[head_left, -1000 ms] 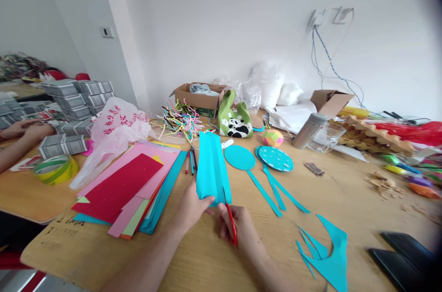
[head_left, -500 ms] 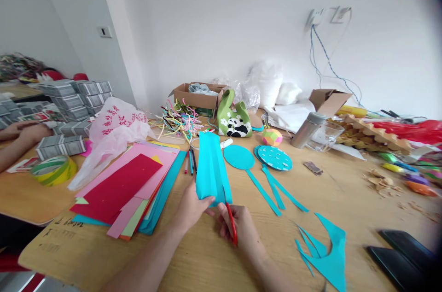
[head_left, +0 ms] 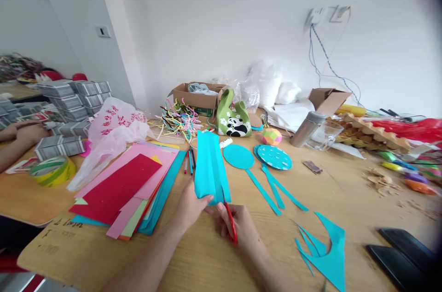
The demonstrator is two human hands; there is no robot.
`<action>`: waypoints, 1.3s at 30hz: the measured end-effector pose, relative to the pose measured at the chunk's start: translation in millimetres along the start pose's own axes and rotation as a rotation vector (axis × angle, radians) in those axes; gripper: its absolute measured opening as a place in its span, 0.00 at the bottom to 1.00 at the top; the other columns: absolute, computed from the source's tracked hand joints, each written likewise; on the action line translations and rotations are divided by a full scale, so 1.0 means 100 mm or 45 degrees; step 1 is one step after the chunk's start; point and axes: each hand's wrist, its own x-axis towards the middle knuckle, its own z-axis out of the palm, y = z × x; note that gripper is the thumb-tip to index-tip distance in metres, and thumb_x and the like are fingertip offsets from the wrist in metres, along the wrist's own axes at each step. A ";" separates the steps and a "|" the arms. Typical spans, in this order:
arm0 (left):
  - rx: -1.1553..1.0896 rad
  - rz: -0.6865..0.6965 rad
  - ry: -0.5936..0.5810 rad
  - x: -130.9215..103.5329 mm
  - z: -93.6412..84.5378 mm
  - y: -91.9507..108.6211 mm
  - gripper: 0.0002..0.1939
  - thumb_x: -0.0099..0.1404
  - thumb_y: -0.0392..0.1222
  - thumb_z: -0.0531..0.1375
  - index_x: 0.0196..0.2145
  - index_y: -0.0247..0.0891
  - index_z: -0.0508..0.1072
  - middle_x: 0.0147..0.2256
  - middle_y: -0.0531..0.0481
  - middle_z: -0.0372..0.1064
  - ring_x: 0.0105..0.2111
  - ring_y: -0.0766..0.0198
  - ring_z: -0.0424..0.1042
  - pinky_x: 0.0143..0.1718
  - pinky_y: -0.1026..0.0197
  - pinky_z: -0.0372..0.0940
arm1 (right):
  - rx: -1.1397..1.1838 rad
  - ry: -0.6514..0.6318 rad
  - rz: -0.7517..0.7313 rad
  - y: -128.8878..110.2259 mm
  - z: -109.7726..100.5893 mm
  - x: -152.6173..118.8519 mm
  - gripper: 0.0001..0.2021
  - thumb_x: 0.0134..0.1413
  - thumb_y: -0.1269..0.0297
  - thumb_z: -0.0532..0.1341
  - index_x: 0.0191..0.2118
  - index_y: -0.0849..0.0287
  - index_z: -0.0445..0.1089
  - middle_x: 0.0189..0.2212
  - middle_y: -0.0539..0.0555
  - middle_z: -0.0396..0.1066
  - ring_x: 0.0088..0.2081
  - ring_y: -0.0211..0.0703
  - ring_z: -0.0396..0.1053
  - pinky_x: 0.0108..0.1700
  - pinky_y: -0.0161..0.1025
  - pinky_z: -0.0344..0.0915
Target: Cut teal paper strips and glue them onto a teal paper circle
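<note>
My left hand pinches the lower left edge of a folded blue sheet of paper, its thumb on top. My right hand grips red-handled scissors, whose blades sit in the sheet near its lower right edge, with a narrow strip partly cut along that side. Beyond, on the table, lie a plain blue paper disc and a white-flecked blue disc, with blue paper strips below them. Blue offcuts rest to the right of my right hand.
A stack of coloured paper lies at left, near a plastic bag and a tape roll. Markers, a green panda bag and a steel flask stand beyond. Another person's hands are at far left.
Almost nothing differs. The view has shifted very slightly, and both hands keep their hold on the paper and scissors at the same spot.
</note>
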 end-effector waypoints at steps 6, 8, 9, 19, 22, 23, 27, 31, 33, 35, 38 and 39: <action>0.036 0.008 -0.015 0.01 0.03 -0.09 0.37 0.50 0.32 0.67 0.57 0.40 0.63 0.44 0.43 0.73 0.47 0.49 0.72 0.38 0.55 0.73 | 0.003 -0.004 0.031 -0.06 -0.01 -0.01 0.32 0.49 0.31 0.51 0.19 0.60 0.62 0.11 0.52 0.65 0.14 0.33 0.57 0.18 0.31 0.51; 0.044 0.014 -0.008 0.02 0.04 -0.12 0.38 0.50 0.32 0.67 0.58 0.41 0.62 0.45 0.43 0.73 0.47 0.49 0.72 0.38 0.56 0.73 | 0.012 -0.009 0.052 -0.08 -0.01 -0.02 0.33 0.48 0.30 0.50 0.18 0.60 0.62 0.11 0.52 0.64 0.14 0.33 0.57 0.18 0.31 0.51; 0.047 0.016 -0.009 0.03 0.04 -0.13 0.38 0.50 0.32 0.67 0.58 0.41 0.62 0.46 0.43 0.73 0.47 0.49 0.72 0.38 0.57 0.73 | 0.017 -0.012 0.069 -0.09 -0.01 -0.02 0.34 0.47 0.30 0.50 0.18 0.60 0.62 0.11 0.52 0.64 0.13 0.33 0.57 0.18 0.31 0.52; -0.133 -0.090 -0.052 -0.02 0.02 -0.04 0.35 0.49 0.35 0.70 0.55 0.39 0.65 0.38 0.42 0.74 0.39 0.50 0.75 0.23 0.61 0.71 | 0.030 -0.015 0.100 -0.06 -0.02 -0.01 0.31 0.50 0.33 0.52 0.20 0.60 0.63 0.11 0.51 0.65 0.13 0.34 0.58 0.18 0.31 0.52; -0.183 -0.163 -0.103 0.01 0.03 -0.10 0.34 0.49 0.36 0.70 0.54 0.39 0.66 0.40 0.42 0.74 0.37 0.50 0.76 0.23 0.59 0.72 | -0.004 -0.004 0.078 -0.05 -0.03 0.00 0.31 0.51 0.34 0.52 0.20 0.60 0.63 0.12 0.52 0.65 0.14 0.34 0.59 0.19 0.32 0.52; -0.195 -0.186 -0.123 0.02 0.04 -0.15 0.33 0.49 0.37 0.70 0.53 0.39 0.66 0.41 0.42 0.73 0.36 0.50 0.76 0.22 0.58 0.72 | -0.011 0.001 0.073 -0.04 -0.03 0.00 0.31 0.51 0.34 0.52 0.20 0.60 0.63 0.12 0.52 0.66 0.14 0.34 0.59 0.19 0.32 0.52; -0.241 -0.229 -0.170 0.06 0.06 -0.30 0.34 0.50 0.39 0.70 0.53 0.38 0.65 0.42 0.41 0.74 0.34 0.51 0.77 0.22 0.56 0.73 | 0.022 -0.007 0.078 -0.04 -0.03 0.01 0.31 0.51 0.33 0.52 0.20 0.60 0.63 0.13 0.52 0.65 0.15 0.35 0.60 0.19 0.32 0.52; -0.346 -0.264 -0.182 0.06 0.05 -0.28 0.33 0.51 0.38 0.69 0.54 0.37 0.64 0.42 0.41 0.74 0.36 0.51 0.77 0.23 0.58 0.73 | 0.052 -0.048 0.087 -0.04 -0.03 0.01 0.31 0.50 0.32 0.51 0.22 0.60 0.64 0.12 0.51 0.65 0.14 0.34 0.60 0.18 0.32 0.53; -0.384 -0.230 -0.179 0.05 0.03 -0.22 0.35 0.51 0.38 0.69 0.56 0.39 0.62 0.44 0.42 0.74 0.37 0.51 0.76 0.23 0.59 0.73 | 0.041 -0.068 0.092 -0.05 -0.04 0.00 0.31 0.50 0.32 0.51 0.22 0.60 0.63 0.12 0.50 0.64 0.14 0.34 0.59 0.18 0.32 0.53; -0.381 -0.212 -0.168 0.04 0.02 -0.17 0.38 0.51 0.38 0.69 0.58 0.42 0.59 0.45 0.43 0.73 0.37 0.51 0.76 0.22 0.59 0.73 | 0.031 -0.075 0.086 -0.06 -0.04 -0.01 0.31 0.49 0.32 0.51 0.21 0.60 0.63 0.12 0.50 0.64 0.14 0.33 0.58 0.18 0.32 0.52; -0.339 -0.241 -0.177 0.05 0.02 -0.20 0.36 0.51 0.38 0.69 0.56 0.39 0.61 0.44 0.41 0.73 0.37 0.50 0.76 0.23 0.57 0.73 | 0.035 -0.060 0.063 -0.10 -0.04 -0.01 0.31 0.49 0.32 0.51 0.21 0.60 0.63 0.12 0.50 0.64 0.14 0.33 0.58 0.18 0.31 0.52; -0.326 -0.247 -0.177 0.05 0.03 -0.22 0.34 0.51 0.39 0.69 0.55 0.37 0.62 0.44 0.40 0.74 0.37 0.49 0.76 0.23 0.56 0.74 | 0.038 -0.054 0.062 -0.11 -0.04 -0.02 0.31 0.49 0.32 0.51 0.21 0.60 0.63 0.13 0.51 0.64 0.15 0.33 0.59 0.18 0.31 0.52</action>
